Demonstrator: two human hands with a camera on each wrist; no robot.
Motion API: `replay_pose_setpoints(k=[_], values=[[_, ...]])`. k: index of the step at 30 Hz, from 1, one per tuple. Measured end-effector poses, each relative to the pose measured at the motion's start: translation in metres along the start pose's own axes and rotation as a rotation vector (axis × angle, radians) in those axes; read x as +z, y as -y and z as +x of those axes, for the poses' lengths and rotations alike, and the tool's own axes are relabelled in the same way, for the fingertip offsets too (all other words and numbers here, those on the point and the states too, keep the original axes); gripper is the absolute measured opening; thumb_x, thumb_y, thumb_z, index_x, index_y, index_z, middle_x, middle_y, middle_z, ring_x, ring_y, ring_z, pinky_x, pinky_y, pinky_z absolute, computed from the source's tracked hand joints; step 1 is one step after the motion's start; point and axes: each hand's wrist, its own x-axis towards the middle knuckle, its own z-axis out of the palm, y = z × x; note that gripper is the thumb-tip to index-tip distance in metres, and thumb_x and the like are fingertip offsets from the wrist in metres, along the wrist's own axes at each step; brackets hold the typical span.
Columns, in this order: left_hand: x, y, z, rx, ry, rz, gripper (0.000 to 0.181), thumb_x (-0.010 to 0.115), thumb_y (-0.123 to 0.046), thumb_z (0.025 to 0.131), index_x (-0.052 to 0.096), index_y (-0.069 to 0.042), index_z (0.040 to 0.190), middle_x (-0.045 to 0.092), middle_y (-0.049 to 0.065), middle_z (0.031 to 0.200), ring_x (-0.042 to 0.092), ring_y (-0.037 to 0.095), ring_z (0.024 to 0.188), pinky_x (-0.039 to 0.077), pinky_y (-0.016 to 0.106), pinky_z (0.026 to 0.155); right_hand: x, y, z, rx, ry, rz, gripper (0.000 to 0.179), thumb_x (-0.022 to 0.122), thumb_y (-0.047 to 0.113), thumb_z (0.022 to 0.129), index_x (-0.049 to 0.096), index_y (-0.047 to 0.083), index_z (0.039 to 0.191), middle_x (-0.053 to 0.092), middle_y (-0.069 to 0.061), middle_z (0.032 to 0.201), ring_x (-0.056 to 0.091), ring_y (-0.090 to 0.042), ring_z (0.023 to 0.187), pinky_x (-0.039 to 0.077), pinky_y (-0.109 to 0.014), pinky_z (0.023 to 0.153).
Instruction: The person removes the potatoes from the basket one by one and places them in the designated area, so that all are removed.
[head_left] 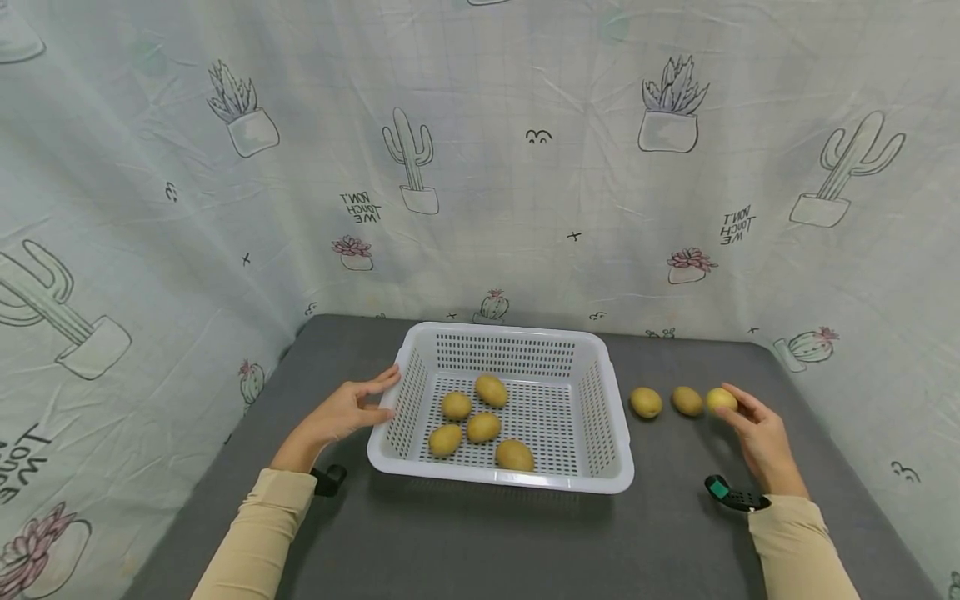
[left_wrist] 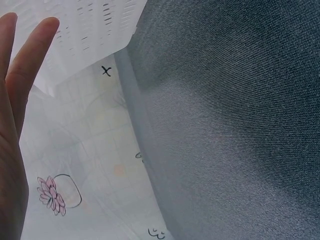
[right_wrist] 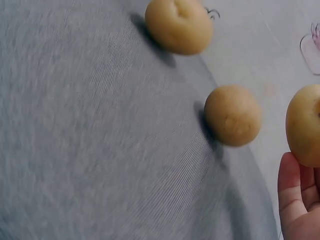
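My right hand pinches a small yellow potato between thumb and fingers, at the right end of a row. Two more potatoes lie to its left, one close by and one nearer the basket. In the right wrist view the held potato sits at the fingertips. A white plastic basket with slotted walls holds several potatoes. Against its left rim, my left hand rests with fingers extended and thumb apart; two of its fingers show beside the basket wall in the left wrist view.
Under everything is a dark grey cloth-covered table. A pale curtain printed with cacti and potted plants rises behind the table and along both sides. Each wrist wears a black strap.
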Motion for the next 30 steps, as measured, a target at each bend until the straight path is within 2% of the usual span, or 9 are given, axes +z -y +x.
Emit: replay_pose_setpoints(k=[4, 7, 10, 13, 15, 18, 23, 30], values=[[0.000, 0.000, 0.000, -0.003, -0.004, 0.005, 0.069, 0.063, -0.005, 0.089, 0.024, 0.003, 0.147, 0.006, 0.015, 0.158, 0.056, 0.044, 0.115, 0.053, 0.029, 0.083, -0.006, -0.005, 0.001, 0.034, -0.056, -0.044, 0.039, 0.061, -0.002, 0.089, 0.064, 0.025, 0.117, 0.058, 0.016, 0.105, 0.055, 0.005, 0.092, 0.045, -0.007, 0.074], [0.000, 0.000, 0.000, 0.001, -0.004, 0.007, 0.069, 0.063, -0.005, 0.089, 0.024, 0.003, 0.146, 0.006, 0.015, 0.158, 0.056, 0.044, 0.115, 0.053, 0.029, 0.083, -0.010, -0.008, 0.001, 0.070, -0.104, -0.115, 0.042, 0.065, 0.003, 0.088, 0.059, 0.017, 0.128, 0.058, 0.020, 0.101, 0.054, 0.008, 0.090, 0.044, -0.005, 0.073], [0.000, 0.000, 0.000, 0.005, -0.002, 0.004, 0.070, 0.063, -0.006, 0.089, 0.024, 0.003, 0.146, 0.006, 0.016, 0.158, 0.056, 0.044, 0.115, 0.053, 0.028, 0.083, -0.012, -0.010, 0.001, 0.114, -0.141, -0.247, 0.056, 0.067, 0.010, 0.088, 0.046, 0.002, 0.140, 0.055, 0.027, 0.097, 0.051, 0.012, 0.088, 0.042, -0.003, 0.072], [0.000, 0.000, 0.000, 0.007, 0.002, 0.002, 0.070, 0.063, -0.006, 0.089, 0.024, 0.003, 0.146, 0.005, 0.016, 0.158, 0.055, 0.045, 0.115, 0.052, 0.026, 0.082, -0.013, -0.012, 0.001, 0.152, -0.169, -0.422, 0.064, 0.066, 0.016, 0.090, 0.038, -0.008, 0.141, 0.049, 0.034, 0.094, 0.047, 0.017, 0.086, 0.039, -0.002, 0.071], [0.000, 0.000, 0.000, 0.009, 0.002, 0.002, 0.070, 0.064, -0.007, 0.089, 0.024, 0.003, 0.146, 0.006, 0.016, 0.158, 0.055, 0.045, 0.115, 0.052, 0.026, 0.082, -0.014, -0.014, 0.002, 0.166, -0.183, -0.526, 0.064, 0.065, 0.018, 0.090, 0.038, -0.010, 0.140, 0.045, 0.038, 0.091, 0.044, 0.019, 0.085, 0.037, -0.002, 0.071], [0.000, 0.000, 0.000, 0.015, 0.003, 0.007, 0.071, 0.065, -0.009, 0.089, 0.025, 0.004, 0.146, 0.006, 0.017, 0.157, 0.054, 0.046, 0.116, 0.052, 0.025, 0.082, -0.015, -0.016, 0.002, 0.180, -0.192, -0.616, 0.063, 0.065, 0.022, 0.091, 0.040, -0.010, 0.139, 0.042, 0.039, 0.088, 0.040, 0.019, 0.084, 0.036, -0.002, 0.071], [-0.001, 0.001, 0.000, 0.025, -0.001, 0.017, 0.071, 0.065, -0.009, 0.088, 0.025, 0.004, 0.146, 0.007, 0.018, 0.157, 0.054, 0.046, 0.116, 0.052, 0.025, 0.082, -0.017, -0.019, 0.004, 0.196, -0.178, -0.678, 0.064, 0.064, 0.027, 0.091, 0.041, -0.009, 0.139, 0.039, 0.039, 0.089, 0.038, 0.019, 0.084, 0.035, -0.005, 0.070], [-0.001, 0.002, -0.001, 0.032, 0.011, 0.004, 0.070, 0.064, -0.007, 0.089, 0.024, 0.004, 0.146, 0.005, 0.018, 0.157, 0.055, 0.046, 0.114, 0.052, 0.027, 0.083, -0.016, -0.021, 0.006, 0.198, -0.186, -0.681, 0.061, 0.063, 0.024, 0.091, 0.042, -0.009, 0.138, 0.038, 0.039, 0.086, 0.038, 0.019, 0.082, 0.035, -0.005, 0.070]])
